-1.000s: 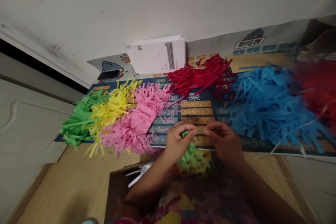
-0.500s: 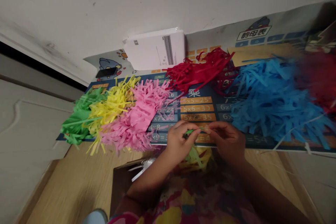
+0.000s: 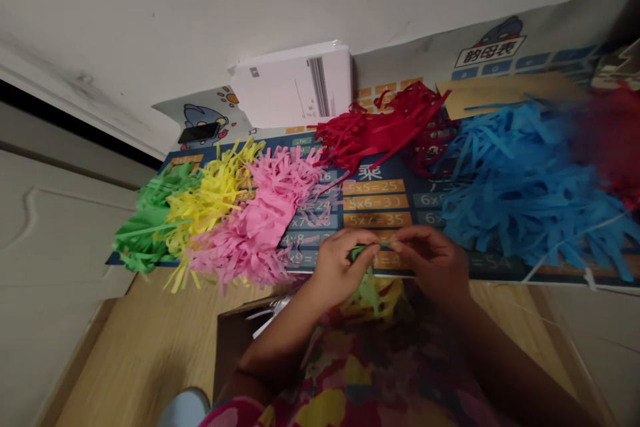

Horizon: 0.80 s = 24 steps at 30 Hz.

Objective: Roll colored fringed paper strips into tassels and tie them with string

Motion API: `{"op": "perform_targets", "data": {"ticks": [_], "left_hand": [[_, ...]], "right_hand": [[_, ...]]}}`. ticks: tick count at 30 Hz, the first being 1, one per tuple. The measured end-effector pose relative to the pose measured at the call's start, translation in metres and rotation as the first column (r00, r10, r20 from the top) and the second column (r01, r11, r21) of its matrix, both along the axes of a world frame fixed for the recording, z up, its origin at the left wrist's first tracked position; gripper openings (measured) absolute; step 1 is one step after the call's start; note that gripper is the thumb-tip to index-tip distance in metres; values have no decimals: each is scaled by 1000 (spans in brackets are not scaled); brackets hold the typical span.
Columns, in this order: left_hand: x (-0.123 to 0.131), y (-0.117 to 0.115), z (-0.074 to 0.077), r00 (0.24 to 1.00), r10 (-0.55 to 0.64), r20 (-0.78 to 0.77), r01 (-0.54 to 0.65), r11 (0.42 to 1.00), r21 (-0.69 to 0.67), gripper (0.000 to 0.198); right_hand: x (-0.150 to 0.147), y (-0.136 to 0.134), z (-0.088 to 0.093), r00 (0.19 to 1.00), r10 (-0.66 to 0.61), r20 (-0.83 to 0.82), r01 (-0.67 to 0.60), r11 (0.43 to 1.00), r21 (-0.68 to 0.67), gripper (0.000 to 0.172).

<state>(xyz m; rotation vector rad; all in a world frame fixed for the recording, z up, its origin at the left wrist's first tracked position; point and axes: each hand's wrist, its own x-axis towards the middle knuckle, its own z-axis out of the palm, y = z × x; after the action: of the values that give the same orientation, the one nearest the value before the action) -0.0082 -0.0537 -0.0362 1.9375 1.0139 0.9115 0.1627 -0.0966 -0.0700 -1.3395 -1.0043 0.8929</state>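
Note:
My left hand (image 3: 340,267) and my right hand (image 3: 433,260) meet over the near edge of a blue multiplication mat (image 3: 375,203). Both pinch a green fringed paper strip (image 3: 361,255), fingers closed on it. Its green and yellow fringe (image 3: 373,293) hangs down toward my lap. To the left lie a pink fringed pile (image 3: 260,227), a yellow fringed pile (image 3: 210,200) and a green fringed pile (image 3: 147,220).
A red strip pile (image 3: 380,127) and a big blue strip pile (image 3: 520,180) lie on the mat's far and right side. A white box (image 3: 295,87) leans on the wall. A black phone (image 3: 197,133) lies at the mat's far left. Wooden floor (image 3: 140,353) is nearer.
The view has shifted slightly. My hands stay together on the green strip, with the fingers working it a little.

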Motion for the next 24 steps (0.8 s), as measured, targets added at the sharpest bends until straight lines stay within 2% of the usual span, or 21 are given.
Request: {"op": "perform_targets", "data": {"ticks": [3,7,12,16,19,22,24], "left_hand": [[0,-1,-4,1000,25,5,-25,999,-39,7],[0,1,-4,1000,11,12,-10,997,-80,16],[-1,7,-2,1000,-26,-16,25,999,-40,11],[-3,9,-3,1000,-11,-3,11,997,-76,18],[-4,9,-3,999,-33,23,35,994,-101,17],[-1,8,-2,996,-87,10,87,995,-39,19],[1,8,-2,998,-55,-6,55,997,45,15]], "right_hand": [[0,1,4,998,53,42,-53,999,1,11],[1,1,6,996,81,35,-81,997,4,10],[1,-2,2,994,71,78,-72,997,7,12],[1,1,4,989,145,-19,-145,989,-7,16],[1,2,5,985,141,-103,-144,989,-20,17],[2,0,1,994,104,-43,-105,994,-26,16],[2,-3,-1,995,86,51,-85,996,-26,15]]}}
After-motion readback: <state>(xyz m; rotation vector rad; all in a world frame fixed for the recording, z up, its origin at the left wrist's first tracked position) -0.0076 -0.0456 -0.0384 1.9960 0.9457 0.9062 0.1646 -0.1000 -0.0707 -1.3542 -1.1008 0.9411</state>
